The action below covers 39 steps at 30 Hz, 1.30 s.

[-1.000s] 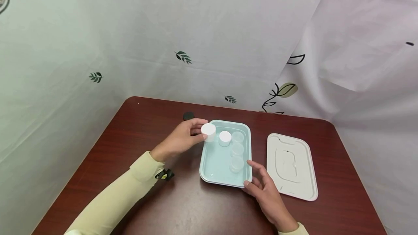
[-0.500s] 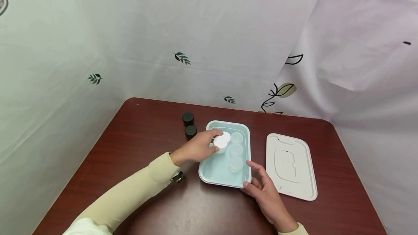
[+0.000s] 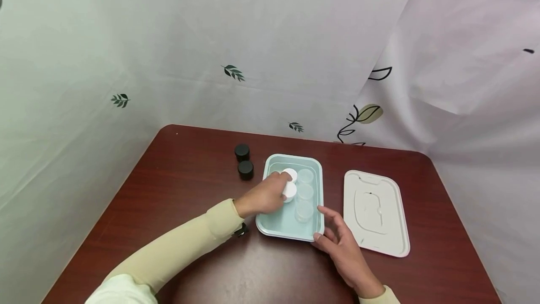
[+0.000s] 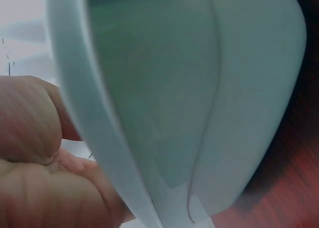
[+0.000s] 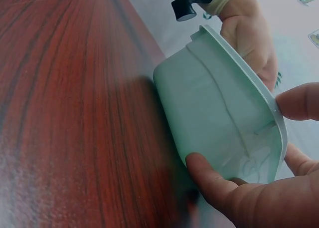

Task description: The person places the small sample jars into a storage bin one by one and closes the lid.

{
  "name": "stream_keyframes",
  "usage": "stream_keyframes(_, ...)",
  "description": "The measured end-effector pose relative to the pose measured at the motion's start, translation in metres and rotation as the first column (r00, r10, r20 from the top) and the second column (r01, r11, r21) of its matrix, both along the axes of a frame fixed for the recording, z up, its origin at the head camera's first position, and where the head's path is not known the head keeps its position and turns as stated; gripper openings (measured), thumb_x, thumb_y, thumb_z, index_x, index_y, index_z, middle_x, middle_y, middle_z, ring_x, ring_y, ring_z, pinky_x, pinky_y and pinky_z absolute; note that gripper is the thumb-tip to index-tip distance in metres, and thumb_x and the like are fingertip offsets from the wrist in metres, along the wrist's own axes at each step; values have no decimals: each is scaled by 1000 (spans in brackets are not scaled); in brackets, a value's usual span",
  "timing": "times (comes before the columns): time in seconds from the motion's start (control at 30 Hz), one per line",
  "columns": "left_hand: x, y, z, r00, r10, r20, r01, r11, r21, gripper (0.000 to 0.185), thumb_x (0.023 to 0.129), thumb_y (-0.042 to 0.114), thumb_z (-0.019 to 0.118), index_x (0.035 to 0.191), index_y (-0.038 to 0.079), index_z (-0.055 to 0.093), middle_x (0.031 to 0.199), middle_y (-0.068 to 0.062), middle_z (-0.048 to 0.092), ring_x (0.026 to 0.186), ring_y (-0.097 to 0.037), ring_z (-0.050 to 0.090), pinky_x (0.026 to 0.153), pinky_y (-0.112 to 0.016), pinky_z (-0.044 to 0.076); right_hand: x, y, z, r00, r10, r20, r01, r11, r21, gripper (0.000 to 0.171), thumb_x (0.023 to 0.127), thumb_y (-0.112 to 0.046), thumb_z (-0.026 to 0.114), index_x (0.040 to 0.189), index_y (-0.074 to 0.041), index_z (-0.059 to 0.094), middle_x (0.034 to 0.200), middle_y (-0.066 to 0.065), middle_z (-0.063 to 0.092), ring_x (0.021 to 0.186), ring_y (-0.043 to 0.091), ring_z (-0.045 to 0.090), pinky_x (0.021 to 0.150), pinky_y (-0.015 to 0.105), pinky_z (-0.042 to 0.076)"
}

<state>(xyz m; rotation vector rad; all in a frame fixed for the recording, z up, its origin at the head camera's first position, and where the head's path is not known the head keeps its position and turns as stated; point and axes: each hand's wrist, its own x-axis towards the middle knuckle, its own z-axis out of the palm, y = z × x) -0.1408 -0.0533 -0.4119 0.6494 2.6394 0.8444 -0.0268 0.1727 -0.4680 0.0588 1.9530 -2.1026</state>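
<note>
My left hand reaches into a light blue plastic tub. Between its fingers and thumb it holds a small jar with a white lid. A second white-lidded jar stands just behind, partly covered by the fingers. Along the tub's right side runs a row of clear jars. My right hand holds the tub's near right corner, thumb and fingers against rim and side wall. In the left wrist view the tub's wall hides the jar.
Two black-lidded jars stand on the dark red table, left of the tub. A white rectangular lid lies flat on the right. A printed cloth hangs behind the table.
My left hand has carried the white-lidded jar from the tub's left rim to the right and lowered it in front of the other white one. The right hand has stayed at the corner.
</note>
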Motion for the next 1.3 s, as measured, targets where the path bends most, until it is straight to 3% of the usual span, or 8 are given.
stream_keyframes(0.13,-1,7,0,1000,0,5,0,996,-89,38,88,-7,65,124,-2,54,108,-17,56,89,-23,53,77,-33,50,0,0,0,1000,-1,-2,1,1000,3,63,99,2,64,156,-15,42,161,20,36,136,33,56,94,34,61)
stream_keyframes(0.23,-1,14,-2,1000,3,12,-2,989,-150,38,84,-8,67,118,-1,50,103,-15,53,81,-22,52,70,-32,49,0,0,0,1000,-1,-1,1,1000,3,63,100,2,64,156,-15,42,161,20,36,136,32,57,93,34,61)
stream_keyframes(0.53,0,27,-9,998,64,26,-56,969,-240,55,86,-5,68,135,-6,43,111,-20,52,75,-23,54,68,-33,50,1,0,-1,1000,5,-4,-5,1000,-5,64,99,2,65,156,-14,41,162,20,34,134,28,58,93,33,61)
stream_keyframes(0.83,2,28,-8,996,78,34,-69,971,-227,58,88,-4,67,140,-7,40,116,-23,51,72,-24,54,63,-34,48,1,0,1,1000,14,-8,-14,1000,-4,63,100,1,65,156,-14,41,162,20,34,133,27,59,94,35,60)
stream_keyframes(1.03,2,26,-7,997,71,4,-69,972,-223,50,87,-3,69,130,-6,45,111,-21,52,73,-23,54,65,-34,49,0,0,1,1000,23,-13,-23,1000,2,64,100,1,65,157,-14,40,163,20,33,133,28,59,95,36,60)
stream_keyframes(1.13,1,24,-4,997,78,-2,-77,973,-219,43,91,0,69,127,-5,46,107,-19,52,75,-23,55,68,-34,51,0,0,1,1000,26,-12,-26,1000,4,64,100,1,65,157,-14,40,164,19,31,132,28,59,94,34,60)
stream_keyframes(1.3,0,11,11,995,99,7,-97,987,-126,44,102,9,66,139,-6,47,123,-24,55,100,-29,62,89,-39,56,1,-1,1,1000,28,-10,-28,1000,6,65,100,1,65,158,-13,39,164,19,31,132,29,59,93,31,60)
